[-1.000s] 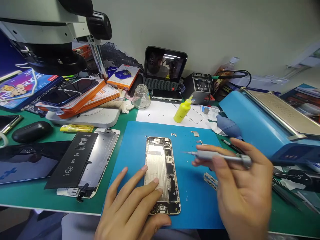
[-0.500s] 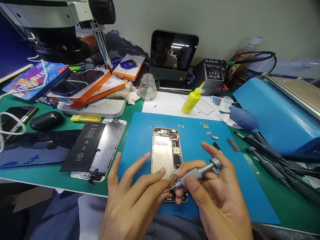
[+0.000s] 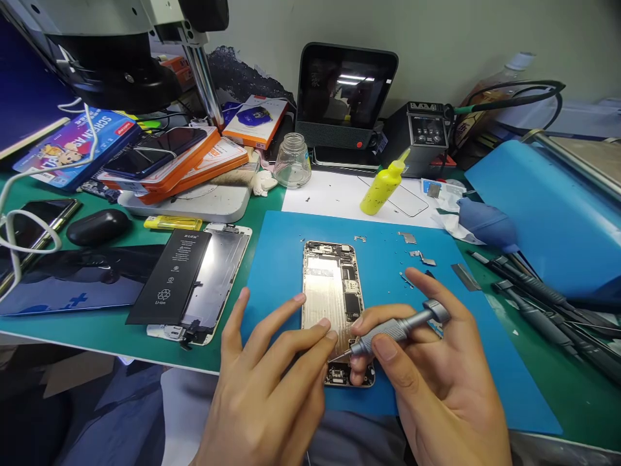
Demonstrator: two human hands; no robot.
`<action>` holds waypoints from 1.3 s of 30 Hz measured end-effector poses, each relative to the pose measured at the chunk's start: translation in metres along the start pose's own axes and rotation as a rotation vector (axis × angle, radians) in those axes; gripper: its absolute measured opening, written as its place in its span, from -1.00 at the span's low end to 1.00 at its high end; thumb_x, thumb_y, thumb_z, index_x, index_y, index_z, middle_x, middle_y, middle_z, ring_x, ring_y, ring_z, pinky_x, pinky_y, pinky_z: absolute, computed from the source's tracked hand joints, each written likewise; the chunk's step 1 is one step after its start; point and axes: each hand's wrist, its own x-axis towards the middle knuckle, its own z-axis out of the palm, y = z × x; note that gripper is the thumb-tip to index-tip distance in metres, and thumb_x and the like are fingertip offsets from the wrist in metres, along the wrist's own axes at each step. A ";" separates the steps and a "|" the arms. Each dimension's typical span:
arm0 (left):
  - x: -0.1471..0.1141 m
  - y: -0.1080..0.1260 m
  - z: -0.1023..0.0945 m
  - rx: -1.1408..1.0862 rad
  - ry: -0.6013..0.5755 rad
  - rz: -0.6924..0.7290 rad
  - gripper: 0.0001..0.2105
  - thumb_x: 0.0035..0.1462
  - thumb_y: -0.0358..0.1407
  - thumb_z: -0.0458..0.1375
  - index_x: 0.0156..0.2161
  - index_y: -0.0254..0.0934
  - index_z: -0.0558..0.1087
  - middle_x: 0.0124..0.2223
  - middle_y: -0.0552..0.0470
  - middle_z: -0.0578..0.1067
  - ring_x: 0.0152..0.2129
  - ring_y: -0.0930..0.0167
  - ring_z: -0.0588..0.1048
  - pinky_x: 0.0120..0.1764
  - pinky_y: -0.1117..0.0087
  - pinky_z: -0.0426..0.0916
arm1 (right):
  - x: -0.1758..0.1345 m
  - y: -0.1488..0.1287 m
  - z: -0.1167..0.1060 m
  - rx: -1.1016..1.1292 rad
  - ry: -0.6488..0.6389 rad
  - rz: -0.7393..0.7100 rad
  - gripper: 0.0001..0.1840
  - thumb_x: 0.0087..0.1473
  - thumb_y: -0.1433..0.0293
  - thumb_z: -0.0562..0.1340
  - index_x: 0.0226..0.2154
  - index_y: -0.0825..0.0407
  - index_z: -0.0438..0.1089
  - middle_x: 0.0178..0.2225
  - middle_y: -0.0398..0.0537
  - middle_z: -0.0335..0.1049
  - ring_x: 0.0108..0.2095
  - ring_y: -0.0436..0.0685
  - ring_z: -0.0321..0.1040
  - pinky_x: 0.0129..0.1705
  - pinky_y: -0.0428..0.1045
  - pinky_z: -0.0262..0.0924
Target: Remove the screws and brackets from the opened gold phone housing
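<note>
An opened phone body (image 3: 323,291) lies upright on the blue mat, its circuit board and metal inside exposed. My left hand (image 3: 276,375) spreads over its lower left part, with the middle and ring fingertips resting on the metal; the thumb is mostly hidden. In my right hand (image 3: 436,369) is a small silver screwdriver (image 3: 388,333), gripped between thumb and fingers. Its thin shaft slants down left towards the phone's lower end, close to my left fingertips. What the tip touches, I cannot tell.
Left of the blue mat (image 3: 276,259) lie a black battery (image 3: 169,278) and a screen panel (image 3: 218,278). Small metal parts (image 3: 406,238) sit at the mat's upper right. Behind stand a yellow bottle (image 3: 382,188) and a glass jar (image 3: 292,165). Several tweezers (image 3: 528,314) lie right.
The view has shifted, so the bench appears further right and slightly higher. More of the phone's bottom end shows beside my left hand. My right hand still holds the screwdriver.
</note>
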 end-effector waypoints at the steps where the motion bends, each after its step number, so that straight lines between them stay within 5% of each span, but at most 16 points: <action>1: 0.000 0.000 0.000 0.002 -0.003 0.001 -0.57 0.48 -0.54 0.27 0.34 -0.16 0.60 0.19 0.20 0.75 0.48 0.35 0.45 0.73 -0.07 -0.25 | 0.000 0.000 -0.001 0.001 0.001 0.001 -0.01 0.22 -0.09 0.65 0.48 -0.14 0.31 -0.18 0.03 0.57 -0.19 0.33 0.59 -0.12 0.26 0.71; 11: 0.002 0.010 0.003 -0.053 0.083 -0.092 -0.64 0.53 -0.55 0.21 0.23 -0.15 0.66 0.12 0.18 0.78 0.40 0.36 0.56 0.70 -0.07 -0.13 | -0.013 -0.001 -0.009 0.061 -0.108 0.102 -0.37 0.56 0.17 0.44 0.48 -0.42 0.22 -0.08 -0.10 0.57 -0.38 0.03 0.58 -0.26 -0.09 0.64; 34: 0.002 0.012 0.005 -0.044 0.085 -0.093 -0.67 0.55 -0.52 0.20 0.23 -0.15 0.66 0.12 0.19 0.78 0.38 0.38 0.56 0.70 -0.06 -0.10 | -0.008 0.003 -0.010 0.055 -0.166 0.033 -0.40 0.59 0.23 0.41 0.49 -0.46 0.25 -0.08 -0.10 0.58 -0.38 0.03 0.59 -0.25 -0.09 0.65; 39: 0.005 0.014 0.009 -0.041 0.140 -0.099 -0.77 0.57 -0.42 0.24 0.17 -0.17 0.69 0.05 0.18 0.79 0.35 0.35 0.58 0.70 -0.01 -0.10 | -0.010 -0.003 -0.009 0.128 -0.086 0.020 -0.42 0.59 0.25 0.38 0.50 -0.40 0.27 -0.10 -0.07 0.59 -0.35 0.05 0.58 -0.27 -0.07 0.66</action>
